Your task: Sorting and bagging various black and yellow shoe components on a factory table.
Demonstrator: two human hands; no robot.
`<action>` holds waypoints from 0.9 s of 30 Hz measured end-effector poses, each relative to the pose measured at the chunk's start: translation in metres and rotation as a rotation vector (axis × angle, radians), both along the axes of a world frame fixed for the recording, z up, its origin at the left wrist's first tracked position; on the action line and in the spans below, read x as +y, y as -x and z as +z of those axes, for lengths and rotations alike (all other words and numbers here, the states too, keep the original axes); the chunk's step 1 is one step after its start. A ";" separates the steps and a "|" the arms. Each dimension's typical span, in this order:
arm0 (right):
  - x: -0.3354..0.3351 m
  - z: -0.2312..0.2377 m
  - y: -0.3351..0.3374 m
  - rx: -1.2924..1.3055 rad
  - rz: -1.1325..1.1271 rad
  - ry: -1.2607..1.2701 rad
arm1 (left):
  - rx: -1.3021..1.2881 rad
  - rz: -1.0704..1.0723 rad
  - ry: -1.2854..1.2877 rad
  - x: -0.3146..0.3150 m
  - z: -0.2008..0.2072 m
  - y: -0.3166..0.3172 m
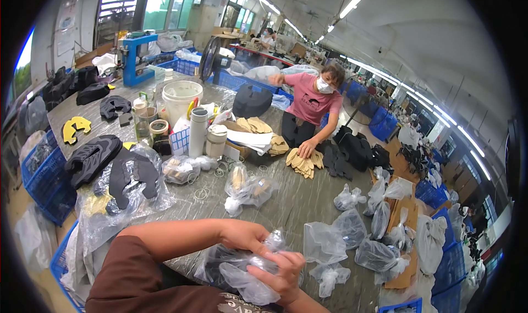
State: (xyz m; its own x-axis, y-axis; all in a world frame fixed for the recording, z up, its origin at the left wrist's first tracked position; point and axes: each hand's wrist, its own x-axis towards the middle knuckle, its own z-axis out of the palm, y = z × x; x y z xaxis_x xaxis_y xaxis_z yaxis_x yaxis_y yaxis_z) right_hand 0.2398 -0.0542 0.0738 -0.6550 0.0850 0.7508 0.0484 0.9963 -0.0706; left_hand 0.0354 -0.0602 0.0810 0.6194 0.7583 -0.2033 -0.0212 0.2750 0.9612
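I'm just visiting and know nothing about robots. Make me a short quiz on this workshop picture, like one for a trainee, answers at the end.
1. Open question: what do the wearer's left hand and right hand both grip?
2. True or false: the co-worker behind the tan pieces wears a white mask.
3. Pick one: which stands nearer the wearer, the white bucket or the grey cylinder?

Key:
1. A clear plastic bag.
2. True.
3. The grey cylinder.
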 end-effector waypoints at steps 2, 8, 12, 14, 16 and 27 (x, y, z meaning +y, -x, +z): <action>-0.005 0.003 0.004 -0.132 -0.012 0.032 | 0.386 0.039 -0.268 0.009 0.003 -0.006; -0.005 -0.015 0.005 -0.481 0.204 0.157 | 1.215 0.176 -0.672 0.047 -0.012 -0.005; 0.000 -0.025 0.007 -0.271 0.367 0.550 | 1.283 0.151 -0.626 0.065 -0.016 -0.011; 0.016 -0.024 -0.003 -0.081 0.474 0.656 | 1.212 0.312 -0.735 0.064 -0.025 -0.012; 0.024 -0.047 -0.017 0.047 0.244 0.941 | 0.966 0.491 -0.866 0.048 -0.025 0.000; 0.051 -0.023 0.003 -0.577 0.279 0.941 | 0.789 0.331 -1.178 -0.029 0.032 -0.042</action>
